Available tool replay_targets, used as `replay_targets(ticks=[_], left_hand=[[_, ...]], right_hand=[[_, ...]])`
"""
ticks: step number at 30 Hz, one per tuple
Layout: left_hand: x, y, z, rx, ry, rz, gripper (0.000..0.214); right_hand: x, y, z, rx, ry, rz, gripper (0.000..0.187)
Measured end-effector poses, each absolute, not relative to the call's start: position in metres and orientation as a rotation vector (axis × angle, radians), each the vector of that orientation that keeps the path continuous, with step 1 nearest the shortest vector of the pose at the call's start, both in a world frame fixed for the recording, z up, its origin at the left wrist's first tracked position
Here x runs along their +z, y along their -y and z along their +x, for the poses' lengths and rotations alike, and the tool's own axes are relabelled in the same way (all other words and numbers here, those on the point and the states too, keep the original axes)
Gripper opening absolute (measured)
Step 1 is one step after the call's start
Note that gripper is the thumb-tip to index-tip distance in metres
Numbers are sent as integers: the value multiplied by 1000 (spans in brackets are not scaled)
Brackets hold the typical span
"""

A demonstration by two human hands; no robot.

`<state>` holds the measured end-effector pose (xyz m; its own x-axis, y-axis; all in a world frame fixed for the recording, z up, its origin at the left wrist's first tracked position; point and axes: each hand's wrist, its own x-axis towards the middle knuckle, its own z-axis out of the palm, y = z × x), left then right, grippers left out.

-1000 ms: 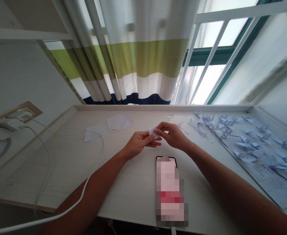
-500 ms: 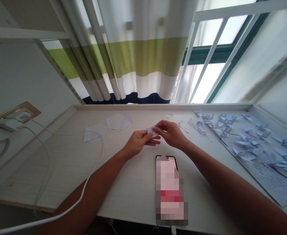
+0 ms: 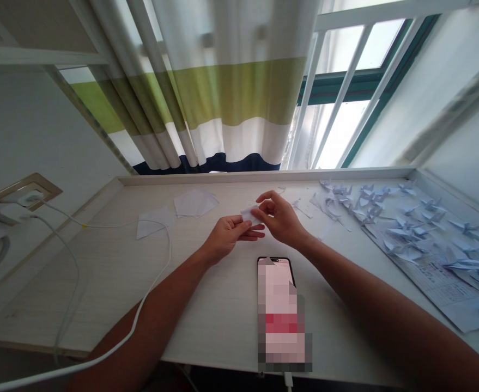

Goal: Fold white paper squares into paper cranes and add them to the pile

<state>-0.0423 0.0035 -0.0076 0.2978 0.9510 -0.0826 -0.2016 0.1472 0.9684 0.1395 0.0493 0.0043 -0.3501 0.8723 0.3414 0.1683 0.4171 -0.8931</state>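
Evidently thin, a small white paper (image 3: 248,213) sits beyond the phone (image 3: 280,302), above the smooth, pale-grained desk (image 3: 214,326); spiky paper cranes (image 3: 406,250) crowd to the phone's right. The left hand (image 3: 226,238) pinches the paper; the right hand (image 3: 282,219) meets its right edge, whether gripping I cannot tell. Fingers cover part of it; pixelation masks the phone's screen.

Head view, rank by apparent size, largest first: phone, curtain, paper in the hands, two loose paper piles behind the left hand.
1. Curtain
2. Phone
3. Right paper pile and left paper pile: too alike to rank
4. Held paper, partly covered
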Motion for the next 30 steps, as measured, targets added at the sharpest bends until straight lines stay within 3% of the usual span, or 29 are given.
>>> replay_targets(ticks=[9,26,30], left_hand=[[-6,-5,-44,1064,-986,1092,44],[-6,-2,-42,1115,-941,1097,45],[-7,-3,-41,1131,-938,1070,43]], right_hand=[[7,-56,142,1164,1624,-859,23],[12,-54,143,1126,1908,-891,29],[6,-53,139,1206,1753,-827,16]])
